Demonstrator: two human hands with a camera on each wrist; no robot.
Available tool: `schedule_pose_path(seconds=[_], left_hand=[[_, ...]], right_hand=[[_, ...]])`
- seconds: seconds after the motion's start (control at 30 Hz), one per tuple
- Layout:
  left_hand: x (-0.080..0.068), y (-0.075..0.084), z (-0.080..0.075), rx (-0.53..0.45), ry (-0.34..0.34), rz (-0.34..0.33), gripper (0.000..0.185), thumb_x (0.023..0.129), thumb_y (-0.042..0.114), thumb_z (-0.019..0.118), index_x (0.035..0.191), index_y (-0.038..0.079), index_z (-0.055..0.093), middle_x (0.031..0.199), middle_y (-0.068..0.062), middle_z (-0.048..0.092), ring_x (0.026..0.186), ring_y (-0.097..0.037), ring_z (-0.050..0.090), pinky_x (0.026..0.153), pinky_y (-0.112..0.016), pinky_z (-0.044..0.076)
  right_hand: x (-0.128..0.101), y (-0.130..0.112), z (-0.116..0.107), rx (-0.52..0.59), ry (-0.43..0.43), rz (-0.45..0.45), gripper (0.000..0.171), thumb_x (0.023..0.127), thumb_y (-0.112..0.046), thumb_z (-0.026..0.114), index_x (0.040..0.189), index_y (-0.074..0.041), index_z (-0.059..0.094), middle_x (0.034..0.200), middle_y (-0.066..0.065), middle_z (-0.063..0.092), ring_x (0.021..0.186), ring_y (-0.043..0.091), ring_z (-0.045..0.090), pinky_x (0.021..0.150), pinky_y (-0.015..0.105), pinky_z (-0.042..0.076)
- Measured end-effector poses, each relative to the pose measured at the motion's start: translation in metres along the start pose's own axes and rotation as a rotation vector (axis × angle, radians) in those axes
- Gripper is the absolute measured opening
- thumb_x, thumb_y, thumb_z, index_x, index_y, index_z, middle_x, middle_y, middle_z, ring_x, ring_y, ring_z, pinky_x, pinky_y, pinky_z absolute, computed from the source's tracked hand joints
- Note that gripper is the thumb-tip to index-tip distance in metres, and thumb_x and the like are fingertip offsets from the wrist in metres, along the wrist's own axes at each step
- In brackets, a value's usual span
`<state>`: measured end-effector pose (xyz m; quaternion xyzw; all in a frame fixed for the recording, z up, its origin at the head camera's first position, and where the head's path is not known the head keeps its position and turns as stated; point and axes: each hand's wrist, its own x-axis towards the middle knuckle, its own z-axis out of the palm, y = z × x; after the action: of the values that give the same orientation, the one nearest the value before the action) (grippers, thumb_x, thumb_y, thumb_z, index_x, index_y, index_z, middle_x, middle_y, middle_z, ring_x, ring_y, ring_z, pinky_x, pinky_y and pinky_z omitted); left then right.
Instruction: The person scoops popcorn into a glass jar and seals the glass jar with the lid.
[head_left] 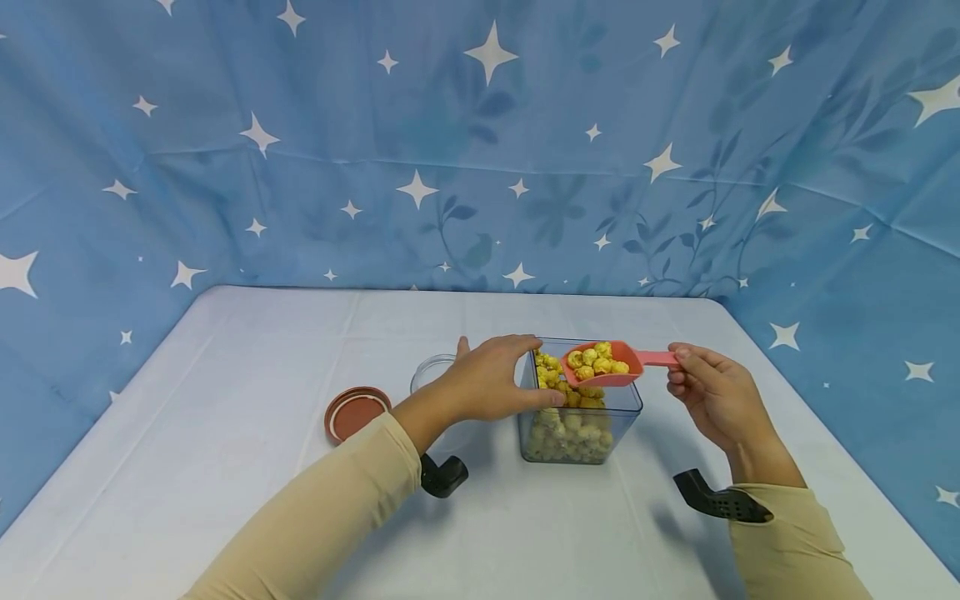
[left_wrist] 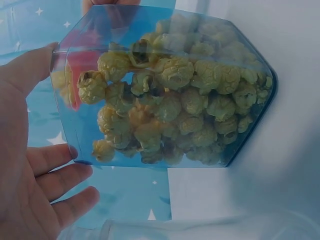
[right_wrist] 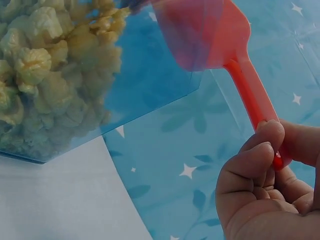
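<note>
- Clearly, the right hand [head_left: 708, 392] pinches the end of a red scoop [head_left: 615, 380]'s handle between thumb and fingers.
- The scoop's bowl reaches leftward from that hand over the opening of the clear container [head_left: 619, 418], between both hands; whether it touches the rim I cannot tell.
- Yellow popcorn [head_left: 598, 362] sits heaped in the bowl, and more fills much of the container.
- The left hand [head_left: 487, 387] grips the container's rim, thumb on the near side, fingers spread toward the far side.
- Partly behind the left hand stands a clear jar [head_left: 431, 367]; a round reddish-brown lid [head_left: 356, 415] lies farther left.
</note>
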<state>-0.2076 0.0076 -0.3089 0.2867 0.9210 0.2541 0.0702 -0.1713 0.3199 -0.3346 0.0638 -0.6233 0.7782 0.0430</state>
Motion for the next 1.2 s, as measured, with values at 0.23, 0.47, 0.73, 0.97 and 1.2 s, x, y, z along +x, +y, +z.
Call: schedule_pose_path(seconds=[0.23,0.47,0.73,0.97,1.2], left_hand=[[-0.002,-0.003,-0.001,-0.074,-0.006,0.02,0.087,0.086,0.062,0.069,0.154,0.017,0.041,0.157,0.0,0.039,0.144,-0.021,0.035,0.114,-0.048,0.033],[-0.007,-0.006,-0.008,-0.172,0.03,0.012,0.092,0.082,0.06,0.075,0.155,0.018,0.038,0.157,-0.001,0.038,0.144,-0.021,0.034,0.113,-0.046,0.035],[-0.018,-0.013,-0.015,-0.225,0.069,-0.005,0.089,0.083,0.056,0.076,0.155,0.021,0.038,0.158,0.001,0.037,0.144,-0.021,0.034,0.111,-0.048,0.036],[-0.033,-0.026,-0.023,-0.244,0.136,0.004,0.087,0.084,0.053,0.077,0.154,0.018,0.039,0.156,0.001,0.038,0.142,-0.021,0.036,0.111,-0.048,0.037],[-0.047,-0.041,-0.026,-0.234,0.173,0.0,0.081,0.084,0.047,0.077,0.151,0.016,0.043,0.154,0.0,0.042,0.141,-0.023,0.038,0.111,-0.051,0.036]], right_hand=[[0.002,-0.004,0.003,-0.007,0.003,-0.04,0.019,0.103,-0.009,0.057,0.105,-0.009,0.075,0.085,0.003,0.064,0.075,0.011,0.057,0.072,0.019,0.053],[0.003,-0.01,0.013,0.024,-0.005,-0.064,0.018,0.103,-0.009,0.056,0.107,-0.008,0.075,0.086,0.003,0.064,0.076,0.011,0.058,0.073,0.019,0.054],[0.004,-0.017,0.031,0.037,-0.019,-0.093,0.017,0.102,-0.009,0.058,0.106,-0.008,0.074,0.086,0.003,0.064,0.074,0.011,0.059,0.073,0.019,0.055],[0.006,-0.015,0.051,0.002,-0.016,-0.107,0.018,0.102,-0.007,0.057,0.104,-0.01,0.075,0.084,0.002,0.065,0.074,0.01,0.058,0.072,0.018,0.054],[0.007,-0.013,0.067,-0.005,-0.04,-0.113,0.019,0.103,-0.005,0.055,0.106,-0.01,0.073,0.085,0.002,0.065,0.074,0.01,0.059,0.07,0.018,0.054]])
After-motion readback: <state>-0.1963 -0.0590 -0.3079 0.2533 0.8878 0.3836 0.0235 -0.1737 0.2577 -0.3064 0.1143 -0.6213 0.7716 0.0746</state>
